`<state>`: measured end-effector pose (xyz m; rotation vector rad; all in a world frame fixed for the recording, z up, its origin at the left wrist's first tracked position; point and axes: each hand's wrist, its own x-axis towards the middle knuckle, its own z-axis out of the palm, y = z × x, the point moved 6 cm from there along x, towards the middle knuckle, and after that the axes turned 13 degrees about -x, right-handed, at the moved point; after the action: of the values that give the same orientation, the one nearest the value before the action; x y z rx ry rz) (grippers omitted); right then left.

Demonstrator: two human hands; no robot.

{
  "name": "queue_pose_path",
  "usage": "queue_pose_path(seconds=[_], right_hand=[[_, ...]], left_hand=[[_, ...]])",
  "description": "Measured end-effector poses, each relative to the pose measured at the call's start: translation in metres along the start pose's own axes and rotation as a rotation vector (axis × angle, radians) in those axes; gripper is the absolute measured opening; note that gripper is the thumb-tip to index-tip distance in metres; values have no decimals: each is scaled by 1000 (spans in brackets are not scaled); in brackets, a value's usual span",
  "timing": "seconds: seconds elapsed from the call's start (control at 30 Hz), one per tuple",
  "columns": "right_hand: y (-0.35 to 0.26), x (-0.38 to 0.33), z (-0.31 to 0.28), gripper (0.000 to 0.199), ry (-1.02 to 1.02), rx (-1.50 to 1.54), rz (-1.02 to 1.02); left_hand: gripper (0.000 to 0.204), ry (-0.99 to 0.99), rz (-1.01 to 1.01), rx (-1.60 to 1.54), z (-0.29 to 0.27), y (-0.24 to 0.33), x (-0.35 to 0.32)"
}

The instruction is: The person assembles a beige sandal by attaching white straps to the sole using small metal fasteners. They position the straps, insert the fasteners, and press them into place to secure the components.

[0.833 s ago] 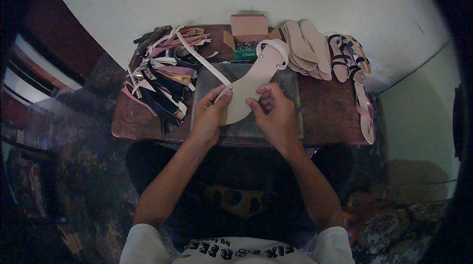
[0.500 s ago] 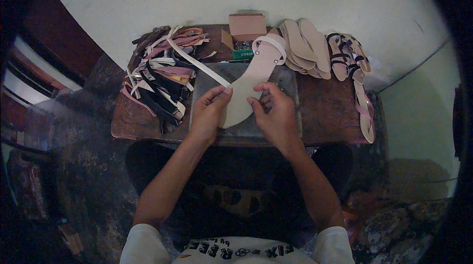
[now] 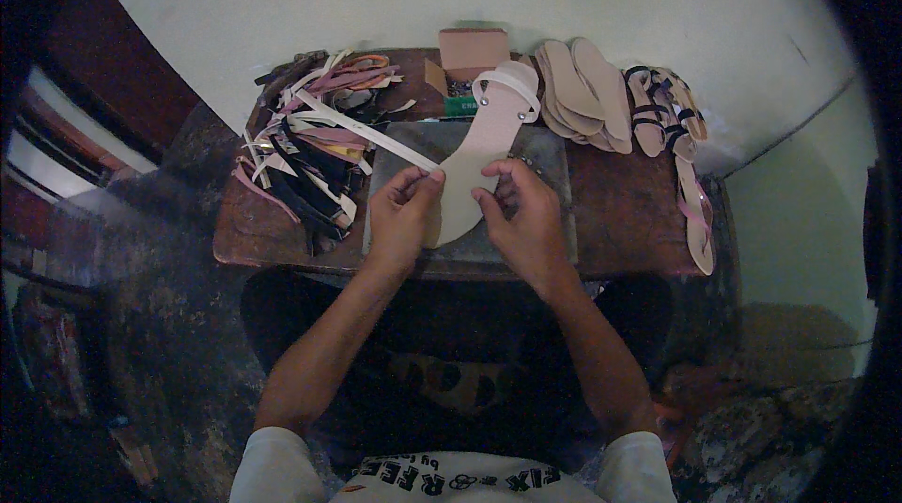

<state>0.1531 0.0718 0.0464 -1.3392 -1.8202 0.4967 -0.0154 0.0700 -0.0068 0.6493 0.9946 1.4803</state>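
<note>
1. Two bare hands work at a wooden desk [image 3: 620, 193], a pale sandal [image 3: 470, 184] held between them above a dark slab [image 3: 550, 148] at the middle of the desk's near edge.

2. Left hand [image 3: 404, 216] grasps the sandal's left edge, thumb on top, just where a long white strap [image 3: 366, 132] meets the sole.

3. Right hand [image 3: 521, 216] is half curled at the opposite edge, thumb and forefinger apart; whether it grips cannot be told.

4. Moments earlier the strap's free end stood higher; it has now swung down and left, in front of a heap of straps [image 3: 319, 165] along the desk's left edge. The sandal's banded end has shifted left too. A stud near the left thumb, visible earlier, is now hidden; the left hand appears to be steadying that joint, the strap's other end loose.

5. Along the desk's far edge sit an open box [image 3: 474, 50] and stacked soles [image 3: 587, 94]; dark-strapped sandals [image 3: 648, 113] fill the far right corner, with a pink-strapped sandal [image 3: 695, 221] down the right edge.
</note>
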Motion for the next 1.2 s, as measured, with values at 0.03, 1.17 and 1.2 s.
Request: queue_pose_path(seconds=[0.03, 1.17, 1.2], right_hand=[[-1, 0, 0, 26, 11, -22, -22], [-35, -11, -18, 33, -121, -23, -514], [-33, -10, -15, 35, -107, -60, -517]], left_hand=[[19, 2, 12, -4, -1, 0, 0], [42, -20, -106, 90, -12, 2, 6], [45, 20, -142, 76, -14, 3, 7]])
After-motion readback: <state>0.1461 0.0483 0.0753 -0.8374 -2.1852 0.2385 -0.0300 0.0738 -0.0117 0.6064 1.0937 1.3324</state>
